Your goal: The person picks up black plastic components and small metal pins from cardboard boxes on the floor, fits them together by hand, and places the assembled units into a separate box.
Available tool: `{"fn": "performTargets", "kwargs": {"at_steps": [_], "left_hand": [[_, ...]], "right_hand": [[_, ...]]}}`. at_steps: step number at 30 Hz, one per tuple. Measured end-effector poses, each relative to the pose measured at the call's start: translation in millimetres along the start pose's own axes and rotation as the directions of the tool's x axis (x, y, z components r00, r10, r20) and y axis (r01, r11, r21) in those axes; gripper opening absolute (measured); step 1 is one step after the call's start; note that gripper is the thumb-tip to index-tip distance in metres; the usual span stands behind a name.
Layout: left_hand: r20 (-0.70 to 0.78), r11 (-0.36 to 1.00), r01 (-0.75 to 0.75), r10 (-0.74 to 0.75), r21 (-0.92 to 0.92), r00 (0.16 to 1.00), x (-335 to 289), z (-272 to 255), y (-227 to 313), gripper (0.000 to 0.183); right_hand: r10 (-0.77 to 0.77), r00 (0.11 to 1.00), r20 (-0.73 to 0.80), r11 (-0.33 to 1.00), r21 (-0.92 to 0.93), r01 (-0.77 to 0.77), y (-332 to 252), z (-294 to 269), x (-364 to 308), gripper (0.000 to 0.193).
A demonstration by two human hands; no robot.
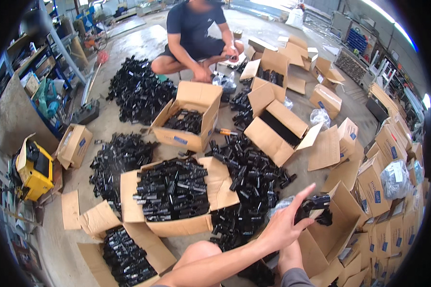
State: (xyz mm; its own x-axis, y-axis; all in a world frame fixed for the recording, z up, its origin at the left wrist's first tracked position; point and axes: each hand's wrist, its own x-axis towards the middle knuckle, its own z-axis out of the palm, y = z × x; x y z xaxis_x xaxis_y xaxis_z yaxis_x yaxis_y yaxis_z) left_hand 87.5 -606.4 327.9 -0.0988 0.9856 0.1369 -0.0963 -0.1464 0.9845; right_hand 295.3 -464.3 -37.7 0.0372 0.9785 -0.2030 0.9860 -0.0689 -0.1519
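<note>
My left hand (pixel 285 222) reaches across to the right, beside an open cardboard box (pixel 340 210). Its index finger is stretched out and its thumb stands apart, so the hand looks open. Black plastic parts (pixel 317 203) sit right at its thumb, over the box's near left side. Behind the left hand rises my right hand (pixel 290 256); only its wrist and lower edge show, and its fingers are hidden. Whether the right hand supports the black parts cannot be seen. A loose heap of black parts (pixel 246 191) lies left of my hands.
Open boxes of black parts stand at the centre (pixel 177 227), lower left (pixel 93 260) and further back (pixel 187 138). Across from me a person (pixel 194 36) sits low, handling parts. Stacked cartons (pixel 373 186) line the right; a yellow machine (pixel 36 177) stands left.
</note>
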Motion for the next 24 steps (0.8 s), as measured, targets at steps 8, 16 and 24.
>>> {"fn": "performTargets", "kwargs": {"at_steps": [8, 16, 24], "left_hand": [[0.124, 0.987, 0.091, -0.075, -0.133, 0.99, 9.3, 2.0, -0.7, 0.058], [0.107, 0.987, 0.096, -0.082, -0.129, 0.991, 4.6, 4.3, 2.7, 0.052], [0.053, 0.993, 0.101, -0.105, 0.061, 0.993, 0.0, -6.5, 21.2, 0.052]], "right_hand": [[0.143, 0.99, -0.004, 0.99, 0.015, -0.143, 6.3, -6.5, -7.2, 0.027], [0.22, 0.971, -0.092, 0.959, 0.203, -0.198, 29.8, 11.0, -5.6, 0.029], [0.214, 0.951, 0.224, -0.174, 0.967, -0.189, 18.6, -74.1, -42.7, 0.038]]}}
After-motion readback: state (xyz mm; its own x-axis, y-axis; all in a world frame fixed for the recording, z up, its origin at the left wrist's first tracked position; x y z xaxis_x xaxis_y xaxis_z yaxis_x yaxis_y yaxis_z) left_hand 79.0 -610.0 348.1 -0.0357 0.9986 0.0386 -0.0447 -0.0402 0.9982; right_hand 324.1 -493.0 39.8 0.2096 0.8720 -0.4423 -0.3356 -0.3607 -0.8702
